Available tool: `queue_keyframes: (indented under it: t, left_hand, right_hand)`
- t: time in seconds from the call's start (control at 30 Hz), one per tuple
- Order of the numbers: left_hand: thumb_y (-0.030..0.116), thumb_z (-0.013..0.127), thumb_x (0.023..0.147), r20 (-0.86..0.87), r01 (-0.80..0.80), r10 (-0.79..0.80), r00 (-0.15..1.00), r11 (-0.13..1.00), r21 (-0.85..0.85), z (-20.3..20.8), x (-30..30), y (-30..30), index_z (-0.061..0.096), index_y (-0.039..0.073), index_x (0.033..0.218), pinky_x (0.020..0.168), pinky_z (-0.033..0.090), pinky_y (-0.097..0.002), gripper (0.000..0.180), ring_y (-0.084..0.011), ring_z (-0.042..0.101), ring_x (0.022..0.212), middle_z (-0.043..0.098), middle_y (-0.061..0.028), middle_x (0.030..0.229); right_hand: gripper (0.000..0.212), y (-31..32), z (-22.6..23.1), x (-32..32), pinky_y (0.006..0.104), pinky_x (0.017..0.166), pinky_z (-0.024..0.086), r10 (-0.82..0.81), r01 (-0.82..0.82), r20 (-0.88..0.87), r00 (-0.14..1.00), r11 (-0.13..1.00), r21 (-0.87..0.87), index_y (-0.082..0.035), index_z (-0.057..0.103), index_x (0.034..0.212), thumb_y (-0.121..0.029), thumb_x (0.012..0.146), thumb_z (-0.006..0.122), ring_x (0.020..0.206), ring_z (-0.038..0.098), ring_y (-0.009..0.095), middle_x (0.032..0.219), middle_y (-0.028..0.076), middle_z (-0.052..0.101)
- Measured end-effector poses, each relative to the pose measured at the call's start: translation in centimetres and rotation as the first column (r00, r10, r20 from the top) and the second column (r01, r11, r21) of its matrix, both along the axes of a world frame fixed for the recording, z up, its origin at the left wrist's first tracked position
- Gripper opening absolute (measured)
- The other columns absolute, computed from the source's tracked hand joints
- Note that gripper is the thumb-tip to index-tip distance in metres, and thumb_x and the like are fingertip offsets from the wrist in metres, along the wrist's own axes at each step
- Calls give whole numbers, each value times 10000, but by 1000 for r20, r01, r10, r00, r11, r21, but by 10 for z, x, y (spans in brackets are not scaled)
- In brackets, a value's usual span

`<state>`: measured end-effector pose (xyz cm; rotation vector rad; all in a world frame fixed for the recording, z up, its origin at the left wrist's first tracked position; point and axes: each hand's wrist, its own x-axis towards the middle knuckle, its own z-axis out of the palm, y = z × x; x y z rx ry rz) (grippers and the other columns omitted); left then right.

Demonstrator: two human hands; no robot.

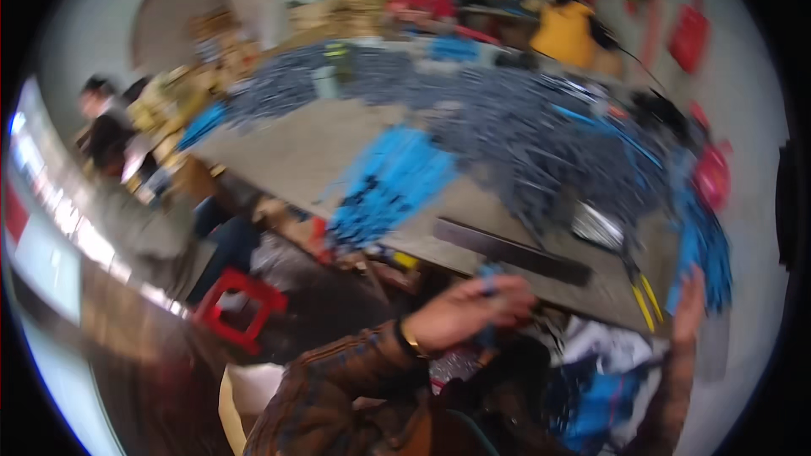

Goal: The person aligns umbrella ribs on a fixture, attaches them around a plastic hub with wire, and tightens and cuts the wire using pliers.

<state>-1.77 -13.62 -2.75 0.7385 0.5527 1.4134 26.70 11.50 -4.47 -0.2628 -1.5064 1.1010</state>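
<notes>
My left hand (469, 311) is closed in front of the table's near edge, with a thin blue strip (488, 339) showing above and below its fingers. The strip is blurred, so its exact kind is unclear. At the far right my right hand (689, 308) is raised with its fingers stretched out, beside a hanging bundle of blue strips (714, 257); whether it touches them I cannot tell. Between the hands, yellow-handled pliers (646, 300) lie at the table edge. A long dark bar (513, 251) rests just beyond my left hand.
The table (283, 148) carries a fanned pile of blue strips (393, 181) and a broad heap of grey strips (541, 131). A red stool (241, 308) stands at left near a seated person (156, 219). Other people sit beyond the table. Plastic bags (600, 342) lie below its front edge.
</notes>
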Motion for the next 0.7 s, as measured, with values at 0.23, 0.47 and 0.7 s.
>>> queue_keyframes:
  t: [0.23,0.47,0.7]
  left_hand:
    - [130,490,905,22,-243,242,970,966,94,10,62,99,460,80,1209,937,392,-424,309,-283,501,1108,506,-172,1208]
    - [77,589,851,54,-376,372,927,924,74,18,95,118,494,65,1028,772,491,-319,201,-205,605,868,592,-91,963]
    - [82,563,856,-57,-408,407,912,913,-1,14,108,124,512,100,950,635,465,-281,109,-157,583,670,602,-57,749]
  right_hand:
    - [297,-82,7,42,347,542,457,-598,354,600,532,800,484,-37,552,1106,-51,809,556,587,564,270,776,137,597]
    - [287,-105,11,39,349,568,466,-559,209,669,490,820,532,-38,543,1091,-48,805,559,617,567,291,768,139,580]
    - [213,-116,-4,44,279,538,430,-324,225,595,736,945,237,-13,535,1052,-66,845,523,582,535,156,675,81,540]
